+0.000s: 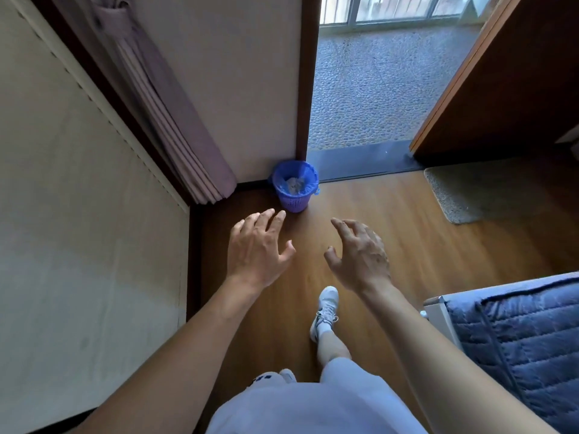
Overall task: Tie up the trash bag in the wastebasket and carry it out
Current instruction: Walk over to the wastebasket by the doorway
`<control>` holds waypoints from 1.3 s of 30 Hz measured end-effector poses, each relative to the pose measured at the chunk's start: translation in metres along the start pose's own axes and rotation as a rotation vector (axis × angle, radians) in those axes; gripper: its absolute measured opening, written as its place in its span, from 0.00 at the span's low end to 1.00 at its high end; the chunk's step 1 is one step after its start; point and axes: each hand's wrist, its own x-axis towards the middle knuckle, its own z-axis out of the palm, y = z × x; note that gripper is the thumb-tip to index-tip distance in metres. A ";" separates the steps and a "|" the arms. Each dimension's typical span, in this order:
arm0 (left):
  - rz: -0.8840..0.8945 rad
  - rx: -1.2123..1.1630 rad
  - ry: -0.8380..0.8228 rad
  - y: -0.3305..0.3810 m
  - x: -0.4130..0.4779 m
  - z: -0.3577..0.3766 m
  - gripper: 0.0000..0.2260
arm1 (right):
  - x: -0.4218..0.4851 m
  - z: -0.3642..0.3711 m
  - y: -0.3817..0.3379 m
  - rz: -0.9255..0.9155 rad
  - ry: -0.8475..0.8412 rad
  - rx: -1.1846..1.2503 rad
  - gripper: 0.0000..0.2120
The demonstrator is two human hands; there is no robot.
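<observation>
A small purple wastebasket [294,202] stands on the wooden floor in the corner by the door frame. A blue trash bag [283,173] lines it, folded over the rim, with crumpled pale rubbish inside. My left hand [257,249] is stretched out in front of me, fingers spread, holding nothing, its fingertips just short of the basket in the view. My right hand [360,253] is out beside it, fingers curled apart, also holding nothing. Both hands are well above the floor and apart from the basket.
A bunched purple curtain [175,120] hangs left of the basket. An open wooden door [501,79] leads to a pebbled balcony floor [382,89]. A doormat [463,195] lies at right. A blue quilted bed [520,346] is at the lower right. My white shoe [326,311] steps forward.
</observation>
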 end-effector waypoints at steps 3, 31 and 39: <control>-0.008 0.001 0.007 0.001 0.035 0.006 0.27 | 0.038 0.007 0.006 -0.003 -0.005 0.024 0.28; -0.220 0.041 -0.084 0.015 0.333 0.043 0.28 | 0.371 0.006 0.064 -0.086 -0.169 0.071 0.29; -0.221 -0.017 -0.110 -0.030 0.375 0.054 0.29 | 0.407 0.017 0.038 -0.031 -0.127 0.043 0.28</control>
